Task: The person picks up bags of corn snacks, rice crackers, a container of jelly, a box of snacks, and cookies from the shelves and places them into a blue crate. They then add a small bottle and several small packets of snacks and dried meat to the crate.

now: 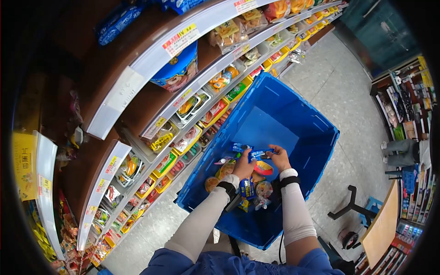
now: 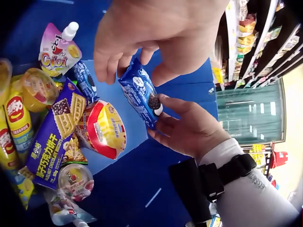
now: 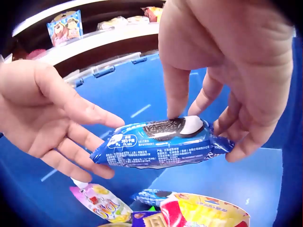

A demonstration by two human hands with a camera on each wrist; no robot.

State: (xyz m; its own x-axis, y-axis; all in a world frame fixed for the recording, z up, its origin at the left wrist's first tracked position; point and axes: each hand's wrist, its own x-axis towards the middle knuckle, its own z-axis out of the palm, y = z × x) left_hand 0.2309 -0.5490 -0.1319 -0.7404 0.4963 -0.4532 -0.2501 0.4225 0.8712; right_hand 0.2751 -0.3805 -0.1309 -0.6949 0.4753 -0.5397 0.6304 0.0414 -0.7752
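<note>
A blue packet of sandwich cookies (image 3: 161,144) is held between both hands over the blue crate (image 1: 316,114). My left hand (image 1: 244,166) pinches one end, its thumb over the wrapper and fingers beneath. At the other end, my right hand (image 1: 279,160) grips the packet between thumb and fingers. Below them in the crate lie a second blue cookie packet (image 2: 85,80), a tub with a red and yellow lid (image 2: 104,130), a purple biscuit packet (image 2: 54,142), a spouted jelly pouch (image 2: 59,52) and a clear jelly cup (image 2: 75,182).
Curved store shelves (image 1: 183,91) with snacks and yellow bins run along the left, close to the crate. To the right stand a wooden tabletop (image 1: 380,224), a black stand base (image 1: 350,206) and a blue stool (image 1: 372,208). Another person (image 1: 403,151) is farther off at right.
</note>
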